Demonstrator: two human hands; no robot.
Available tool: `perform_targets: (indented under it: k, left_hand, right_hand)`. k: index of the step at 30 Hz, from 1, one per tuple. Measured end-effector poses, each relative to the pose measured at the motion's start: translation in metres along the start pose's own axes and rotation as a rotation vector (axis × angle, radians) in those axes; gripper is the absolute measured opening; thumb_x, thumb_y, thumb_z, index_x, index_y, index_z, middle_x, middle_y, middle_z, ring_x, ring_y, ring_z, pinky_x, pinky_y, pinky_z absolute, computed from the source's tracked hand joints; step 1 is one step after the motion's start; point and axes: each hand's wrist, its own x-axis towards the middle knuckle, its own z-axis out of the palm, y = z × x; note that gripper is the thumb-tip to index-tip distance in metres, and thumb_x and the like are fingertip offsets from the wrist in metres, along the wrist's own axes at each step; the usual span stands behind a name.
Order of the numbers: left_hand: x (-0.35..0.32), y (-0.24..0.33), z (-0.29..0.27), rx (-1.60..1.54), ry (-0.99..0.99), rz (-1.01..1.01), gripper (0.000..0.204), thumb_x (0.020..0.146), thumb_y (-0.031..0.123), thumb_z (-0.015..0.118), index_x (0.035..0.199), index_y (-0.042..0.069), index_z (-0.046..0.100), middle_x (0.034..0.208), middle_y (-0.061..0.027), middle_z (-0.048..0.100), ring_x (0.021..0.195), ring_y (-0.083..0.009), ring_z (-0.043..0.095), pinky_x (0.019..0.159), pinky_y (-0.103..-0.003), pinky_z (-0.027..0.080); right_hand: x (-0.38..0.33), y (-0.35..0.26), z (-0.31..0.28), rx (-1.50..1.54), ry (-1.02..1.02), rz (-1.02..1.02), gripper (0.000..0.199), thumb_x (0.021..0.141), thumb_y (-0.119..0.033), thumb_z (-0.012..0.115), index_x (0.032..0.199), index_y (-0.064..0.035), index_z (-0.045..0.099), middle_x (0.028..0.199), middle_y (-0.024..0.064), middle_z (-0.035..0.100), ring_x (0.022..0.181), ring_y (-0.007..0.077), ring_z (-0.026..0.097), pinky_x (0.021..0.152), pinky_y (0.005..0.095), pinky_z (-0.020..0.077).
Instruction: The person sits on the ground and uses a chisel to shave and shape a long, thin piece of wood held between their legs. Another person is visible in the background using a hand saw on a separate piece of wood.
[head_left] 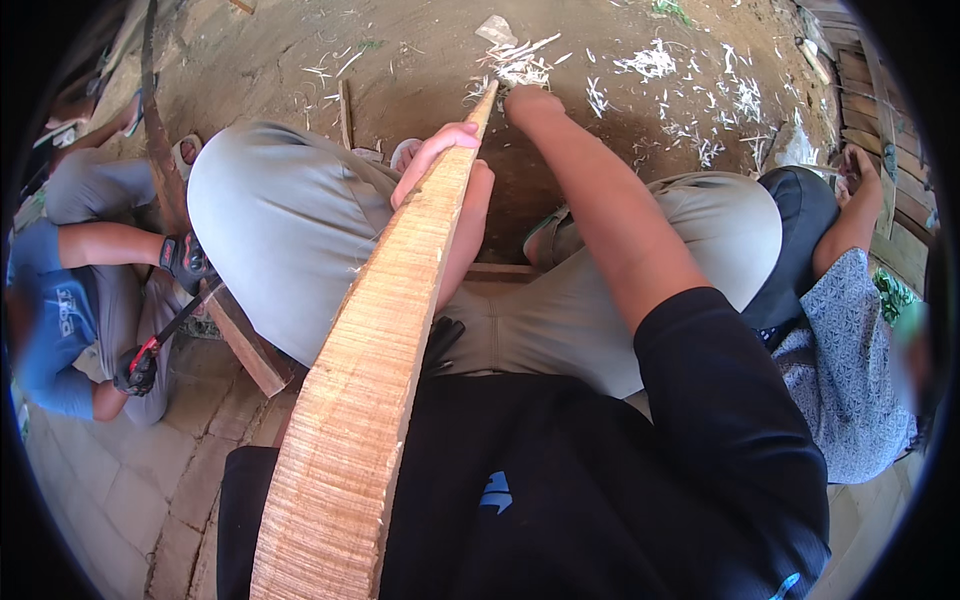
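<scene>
A long, rough-sawn wooden plank (370, 340) rises from the lower left, past my body, and tapers to a narrow far end above the ground. Around its far part my left hand (440, 155) is closed, fingers over the edge and thumb side partly behind the wood. Just right of the plank's tip is my right hand (532, 103), closed in a fist with its back toward me. Whatever it holds is hidden. Pale wood shavings (520, 65) lie on the ground beyond both hands.
More shavings (650, 62) and a flat stone (495, 30) lie on the dirt. At left, a person wearing dark gloves (185, 260) holds a long tool beside a wooden beam (245, 345). Close on my right sits another person in a patterned top (850, 370).
</scene>
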Motion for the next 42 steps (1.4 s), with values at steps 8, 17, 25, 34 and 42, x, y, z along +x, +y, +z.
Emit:
perform_targets:
  k: [8,17,25,34,42]
  left_hand:
    - [-0.002,-0.002,0.007,-0.183,0.093,-0.028,0.034,0.079,-0.013,0.061,0.104,0.010,0.060,0.106,-0.0026,0.064,0.082,-0.0165,0.046,0.082,-0.026,0.040]
    - [-0.003,-0.005,0.002,-0.086,0.036,-0.080,0.024,0.092,0.001,0.057,0.112,0.014,0.057,0.122,0.0081,0.060,0.060,-0.0028,0.047,0.054,-0.022,0.040]
    - [0.000,-0.044,0.004,-0.087,0.035,0.088,0.024,0.089,-0.001,0.059,0.110,0.011,0.057,0.125,0.0028,0.061,0.077,-0.0039,0.054,0.073,-0.022,0.045]
    - [-0.007,-0.013,-0.001,0.004,0.067,-0.007,0.025,0.090,-0.002,0.059,0.111,0.011,0.057,0.125,0.0022,0.062,0.077,-0.0037,0.055,0.072,-0.021,0.045]
    - [-0.002,-0.006,0.009,-0.157,0.084,0.013,0.029,0.083,-0.010,0.060,0.106,0.007,0.059,0.114,-0.0059,0.066,0.088,-0.0108,0.058,0.083,-0.024,0.044]
  right_hand:
    - [0.018,0.019,0.006,-0.167,-0.065,-0.101,0.034,0.093,-0.018,0.055,0.122,-0.0071,0.069,0.132,0.0145,0.064,0.123,0.0302,0.061,0.098,0.0427,0.0518]
    - [-0.064,-0.001,-0.053,-0.296,-0.240,-0.292,0.019,0.084,-0.001,0.051,0.087,0.0074,0.068,0.085,0.0196,0.071,0.068,0.0283,0.068,0.060,0.0430,0.0531]
    - [-0.033,-0.001,-0.011,-0.280,-0.162,-0.121,0.037,0.092,-0.022,0.056,0.125,-0.0092,0.068,0.132,0.0113,0.064,0.121,0.0286,0.062,0.098,0.0410,0.0510]
    - [-0.056,-0.013,-0.011,0.024,-0.012,0.012,0.037,0.095,-0.024,0.052,0.125,-0.0090,0.068,0.135,0.0128,0.062,0.124,0.0288,0.061,0.100,0.0394,0.0498]
    - [0.040,0.029,0.021,-0.281,-0.257,-0.135,0.036,0.090,-0.018,0.056,0.122,-0.0073,0.069,0.132,0.0125,0.064,0.122,0.0326,0.061,0.098,0.0426,0.0511]
